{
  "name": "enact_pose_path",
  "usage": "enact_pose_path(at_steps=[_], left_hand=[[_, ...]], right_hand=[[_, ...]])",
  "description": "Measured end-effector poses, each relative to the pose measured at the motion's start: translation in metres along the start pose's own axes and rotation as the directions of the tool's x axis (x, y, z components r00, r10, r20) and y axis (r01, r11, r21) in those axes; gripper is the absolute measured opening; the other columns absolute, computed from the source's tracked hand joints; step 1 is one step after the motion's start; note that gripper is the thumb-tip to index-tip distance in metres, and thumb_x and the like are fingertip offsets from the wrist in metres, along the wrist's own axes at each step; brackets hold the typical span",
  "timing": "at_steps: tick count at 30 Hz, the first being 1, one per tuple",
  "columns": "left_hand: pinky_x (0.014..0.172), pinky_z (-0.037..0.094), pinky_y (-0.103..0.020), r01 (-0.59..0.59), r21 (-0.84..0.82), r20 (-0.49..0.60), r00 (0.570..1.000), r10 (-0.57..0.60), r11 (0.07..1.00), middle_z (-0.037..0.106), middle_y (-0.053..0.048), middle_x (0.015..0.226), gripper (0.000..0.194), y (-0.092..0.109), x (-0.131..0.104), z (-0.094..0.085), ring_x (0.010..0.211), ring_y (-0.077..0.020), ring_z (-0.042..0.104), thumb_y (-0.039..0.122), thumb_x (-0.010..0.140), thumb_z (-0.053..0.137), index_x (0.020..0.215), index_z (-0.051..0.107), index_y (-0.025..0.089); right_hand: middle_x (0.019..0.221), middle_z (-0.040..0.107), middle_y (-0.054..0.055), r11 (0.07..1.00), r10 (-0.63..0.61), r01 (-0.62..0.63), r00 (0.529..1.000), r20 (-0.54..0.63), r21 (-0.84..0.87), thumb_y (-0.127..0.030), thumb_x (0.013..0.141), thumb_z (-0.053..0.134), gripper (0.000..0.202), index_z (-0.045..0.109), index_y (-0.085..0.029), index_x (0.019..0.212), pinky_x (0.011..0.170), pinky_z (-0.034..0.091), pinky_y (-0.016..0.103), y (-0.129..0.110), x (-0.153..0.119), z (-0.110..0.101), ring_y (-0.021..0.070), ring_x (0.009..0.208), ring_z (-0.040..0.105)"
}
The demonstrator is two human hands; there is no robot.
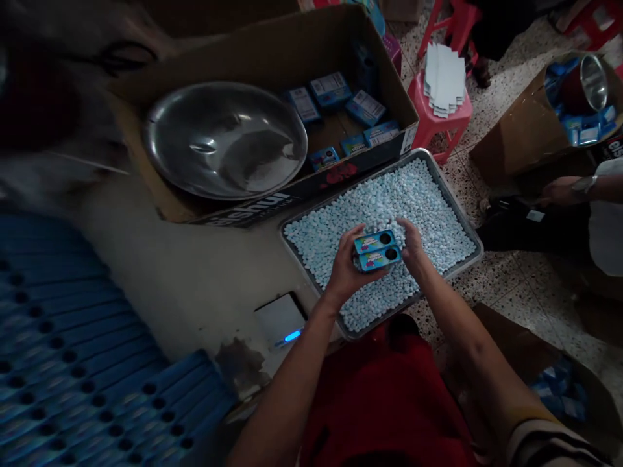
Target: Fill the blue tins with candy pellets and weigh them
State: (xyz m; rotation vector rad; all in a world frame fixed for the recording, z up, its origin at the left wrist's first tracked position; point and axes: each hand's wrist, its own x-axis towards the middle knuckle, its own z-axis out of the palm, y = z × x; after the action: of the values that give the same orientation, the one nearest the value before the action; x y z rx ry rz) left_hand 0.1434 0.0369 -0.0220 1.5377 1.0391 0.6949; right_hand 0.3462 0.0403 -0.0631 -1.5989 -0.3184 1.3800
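Observation:
My left hand is closed around two small blue boxes held side by side. Each box has a dark round hole at its right end and coloured print on its face. Just right of the boxes is my right hand, its fingers parted and bent, with no clear object in them. Both hands are above a clear plastic tray full of small pale blue and white pellets. A few pellets lie close to the right fingertips; whether they touch is not clear.
A cardboard carton holds a steel bowl and several blue boxes. A small scale sits on the table. Rows of blue boxes fill the left. White cards lie on a pink stool. Another person's hand is at right.

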Motion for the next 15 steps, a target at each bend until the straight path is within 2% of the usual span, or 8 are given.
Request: enact_pose_path(at_steps=[1, 3, 7, 9, 12, 15], left_hand=[[0.127, 0.048, -0.056, -0.058, 0.129, -0.028, 0.998, 0.063, 0.990, 0.057, -0.015, 0.163, 0.083, 0.002, -0.004, -0.009, 0.153, -0.0379, 0.055, 0.051, 0.066, 0.103, 0.133, 0.062, 0.025], [0.128, 0.047, -0.054, -0.085, 0.289, -0.054, 0.993, 0.105, 0.953, 0.060, -0.016, 0.158, 0.074, 0.000, -0.011, -0.023, 0.152, -0.0363, 0.056, 0.044, 0.072, 0.099, 0.132, 0.061, 0.024], [0.121, 0.050, -0.056, -0.002, 0.411, -0.098, 0.994, 0.047, 0.912, 0.072, -0.015, 0.143, 0.073, -0.010, -0.012, -0.028, 0.136, -0.0375, 0.068, 0.036, 0.071, 0.099, 0.133, 0.062, 0.024], [0.119, 0.051, -0.056, 0.025, 0.431, -0.124, 0.992, 0.032, 0.902, 0.075, -0.013, 0.138, 0.074, -0.011, -0.008, -0.024, 0.131, -0.0376, 0.071, 0.036, 0.069, 0.101, 0.132, 0.064, 0.024], [0.105, 0.060, -0.047, 0.045, 0.371, -0.172, 0.985, 0.021, 0.928, 0.078, -0.008, 0.127, 0.074, -0.011, -0.004, -0.018, 0.117, -0.0330, 0.076, 0.037, 0.069, 0.101, 0.131, 0.063, 0.025], [0.098, 0.063, -0.042, -0.014, 0.312, -0.122, 0.991, 0.055, 0.950, 0.079, -0.005, 0.123, 0.074, -0.015, -0.004, -0.018, 0.110, -0.0298, 0.077, 0.036, 0.067, 0.101, 0.130, 0.064, 0.026]], right_hand=[[0.083, 0.076, 0.009, 0.998, 0.025, -0.026, 1.000, 0.017, 0.064, -0.080, 0.075, 0.060, 0.054, 0.060, -0.027, 0.087, 0.084, 0.066, 0.051, -0.006, -0.003, 0.001, 0.0353, 0.095, 0.077], [0.086, 0.077, 0.010, 0.980, 0.037, -0.045, 0.998, 0.047, 0.192, -0.077, 0.072, 0.063, 0.052, 0.057, -0.027, 0.087, 0.082, 0.066, 0.050, -0.022, -0.013, 0.005, 0.0355, 0.098, 0.077], [0.095, 0.078, 0.010, 0.953, -0.061, 0.026, 0.992, 0.107, 0.303, -0.070, 0.078, 0.063, 0.044, 0.058, -0.027, 0.087, 0.085, 0.065, 0.047, -0.052, -0.049, 0.018, 0.0350, 0.108, 0.076], [0.095, 0.078, 0.009, 0.934, -0.138, 0.091, 0.984, 0.113, 0.345, -0.066, 0.081, 0.062, 0.040, 0.061, -0.027, 0.085, 0.086, 0.064, 0.046, -0.061, -0.066, 0.028, 0.0335, 0.107, 0.075], [0.093, 0.079, 0.006, 0.850, -0.253, 0.195, 0.966, 0.055, 0.489, -0.056, 0.085, 0.066, 0.031, 0.068, -0.026, 0.081, 0.089, 0.063, 0.043, -0.068, -0.079, 0.041, 0.0279, 0.097, 0.075], [0.093, 0.079, 0.004, 0.784, -0.341, 0.276, 0.940, 0.014, 0.556, -0.052, 0.089, 0.069, 0.028, 0.073, -0.025, 0.081, 0.089, 0.062, 0.041, -0.070, -0.080, 0.050, 0.0240, 0.090, 0.074]])
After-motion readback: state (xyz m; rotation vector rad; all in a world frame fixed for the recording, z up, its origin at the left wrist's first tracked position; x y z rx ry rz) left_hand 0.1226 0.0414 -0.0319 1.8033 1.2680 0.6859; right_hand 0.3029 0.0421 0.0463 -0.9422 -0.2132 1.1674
